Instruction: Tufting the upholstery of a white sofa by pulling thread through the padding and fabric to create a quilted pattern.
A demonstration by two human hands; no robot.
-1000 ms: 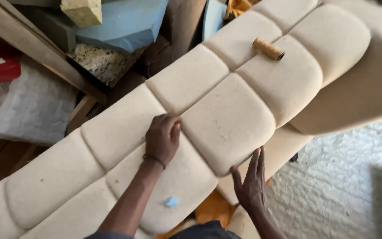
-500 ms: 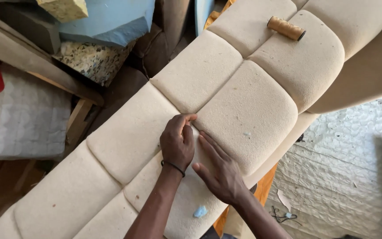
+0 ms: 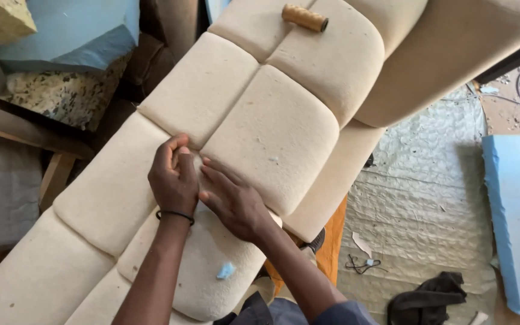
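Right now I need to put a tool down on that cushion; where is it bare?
Bare: the square pad between the thread spool and the hands, and its neighbour. Crowded: the seam where left hand and right hand press.

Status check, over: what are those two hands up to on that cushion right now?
Left hand and right hand side by side, pressing the seam of the cream tufted cushion. Nothing gripped. Thread spool lying up top, clear of the hands.

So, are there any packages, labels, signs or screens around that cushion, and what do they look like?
None in view: no package, label, sign or screen. Both hands, left hand and right hand, press a seam of the cream tufted foam cushion, which bears only a tan thread spool.
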